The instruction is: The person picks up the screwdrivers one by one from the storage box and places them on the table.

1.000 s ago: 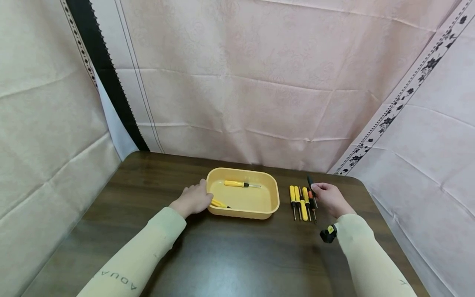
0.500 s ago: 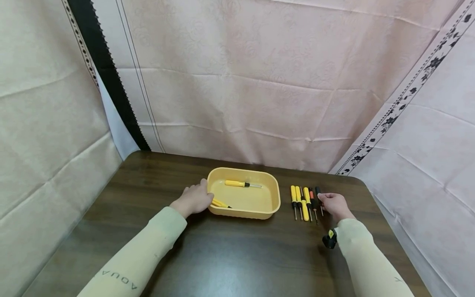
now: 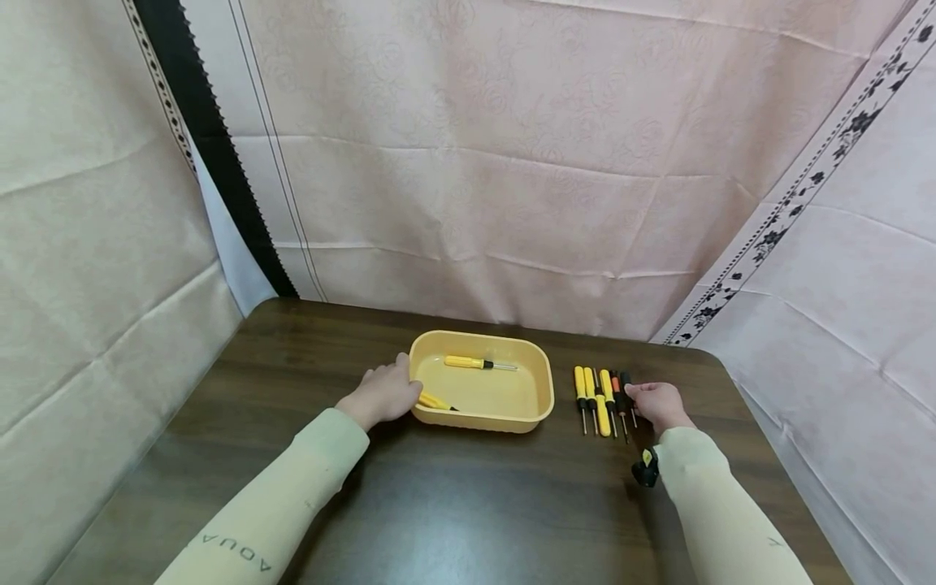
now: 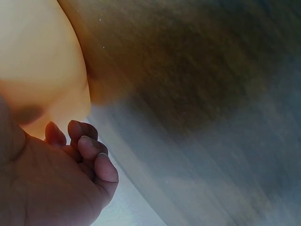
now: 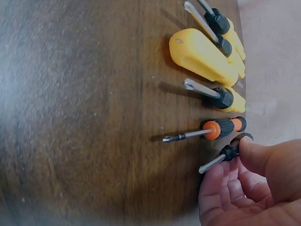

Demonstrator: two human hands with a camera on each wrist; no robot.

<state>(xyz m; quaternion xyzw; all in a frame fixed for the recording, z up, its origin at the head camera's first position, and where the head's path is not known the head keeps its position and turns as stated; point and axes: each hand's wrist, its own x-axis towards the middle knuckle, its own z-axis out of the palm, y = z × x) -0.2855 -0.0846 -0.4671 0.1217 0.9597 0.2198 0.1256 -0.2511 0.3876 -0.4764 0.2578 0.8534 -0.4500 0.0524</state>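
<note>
A yellow plastic tray (image 3: 478,421) stands on the table, with my left hand (image 3: 383,392) gripping its left rim. In the left wrist view, the curled fingers (image 4: 106,167) of that hand lie at the tray wall (image 4: 44,52). Inside the tray lie a yellow screwdriver (image 3: 470,362) and another yellow-handled tool (image 3: 435,400), partly hidden by the near wall. My right hand (image 3: 656,404) pinches a small black-handled screwdriver (image 5: 229,151) between thumb and fingers. It is at the right end of a row, beside an orange-and-black screwdriver (image 5: 221,128).
Several yellow-handled screwdrivers (image 3: 589,386) lie side by side to the right of the tray; one yellow handle (image 5: 202,54) points the opposite way from its neighbours. The dark wooden table (image 3: 468,504) ends at patterned cloth (image 3: 475,211) behind and at both sides.
My right hand has brought the black screwdriver rightward and toward me, from over the orange-and-black one to the row's right end. My left hand has stayed on the tray.
</note>
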